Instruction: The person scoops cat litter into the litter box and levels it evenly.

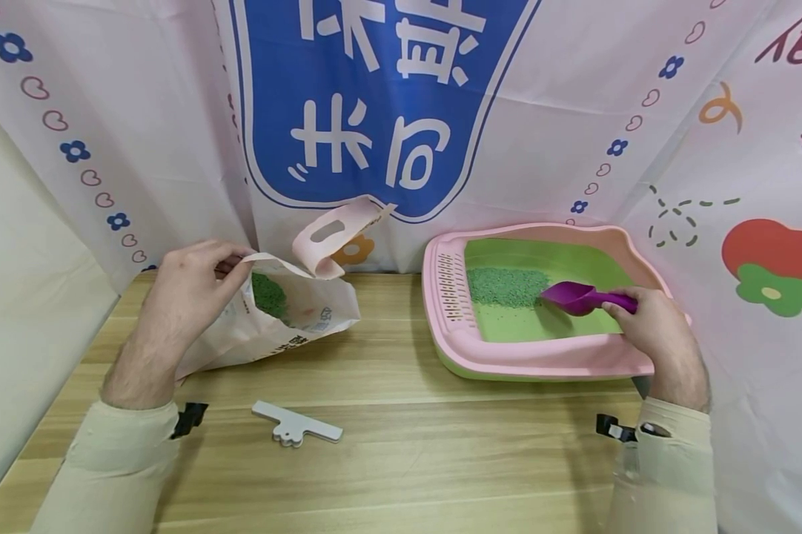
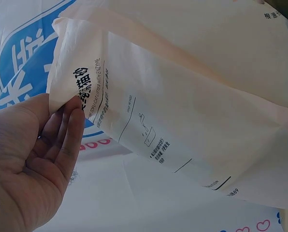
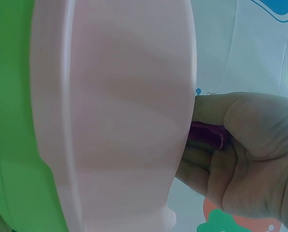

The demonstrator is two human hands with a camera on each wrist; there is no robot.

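On the left, my left hand [image 1: 187, 297] pinches the top edge of a white cat litter bag [image 1: 327, 311] between thumb and fingers. The bag's mouth gapes, and green litter granules [image 1: 267, 295] show inside. In the left wrist view, the bag's printed side [image 2: 149, 111] hangs from that pinch. My right hand [image 1: 661, 334] grips the handle of a purple scoop [image 1: 568, 297] over the pink and green litter box [image 1: 541, 360]. The scoop's tip is beside a patch of green granules [image 1: 508, 288] in the box; whether they touch is unclear. In the right wrist view, the box's wall [image 3: 129, 116] hides most of the scoop.
A pale grey bag clip [image 1: 297, 424] lies on the wooden table [image 1: 428, 460] in front of the bag. Behind the bag's mouth stands a pink strip with a slot [image 1: 341, 222]. A printed cloth [image 1: 548, 133] hangs at the back and right.
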